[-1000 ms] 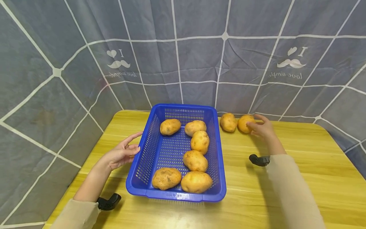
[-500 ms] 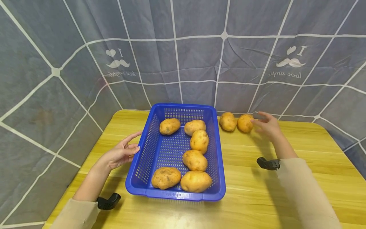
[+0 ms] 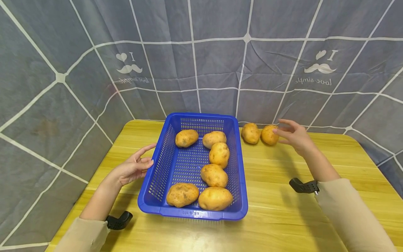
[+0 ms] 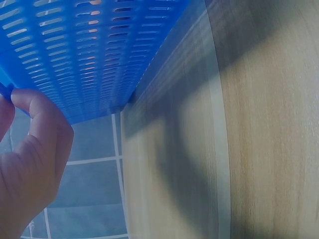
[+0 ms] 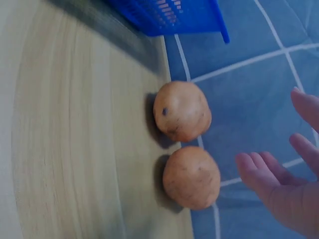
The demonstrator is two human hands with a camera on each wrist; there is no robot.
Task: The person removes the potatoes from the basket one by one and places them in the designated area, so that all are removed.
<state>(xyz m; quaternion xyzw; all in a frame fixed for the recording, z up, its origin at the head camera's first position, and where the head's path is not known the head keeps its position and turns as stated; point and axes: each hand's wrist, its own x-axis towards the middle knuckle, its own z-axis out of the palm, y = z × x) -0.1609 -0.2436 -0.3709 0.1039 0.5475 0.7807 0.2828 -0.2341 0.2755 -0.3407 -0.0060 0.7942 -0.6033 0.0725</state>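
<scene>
A blue plastic basket (image 3: 192, 214) holds several potatoes, among them one potato (image 3: 186, 138) alone at the far left and one potato (image 3: 215, 198) at the near right. My left hand (image 3: 131, 169) pinches the basket's left rim between thumb and finger, as the left wrist view confirms. Two potatoes lie side by side on the table to the basket's right, a nearer-to-basket potato (image 3: 251, 133) and an outer potato (image 3: 269, 135). Beside the outer one is my right hand (image 3: 296, 137), fingers spread and holding nothing. A gap shows between it and both potatoes in the right wrist view.
The wooden table (image 3: 267, 217) has a grey curtain (image 3: 217, 70) with white lines along its back and left. Both table potatoes sit close to that curtain. A black wrist device (image 3: 303, 186) sticks out from the right sleeve, another (image 3: 119, 221) from the left.
My right hand has come off the outer potato and drawn back slightly to the right, its forearm swinging right. The left hand keeps its hold on the basket rim.
</scene>
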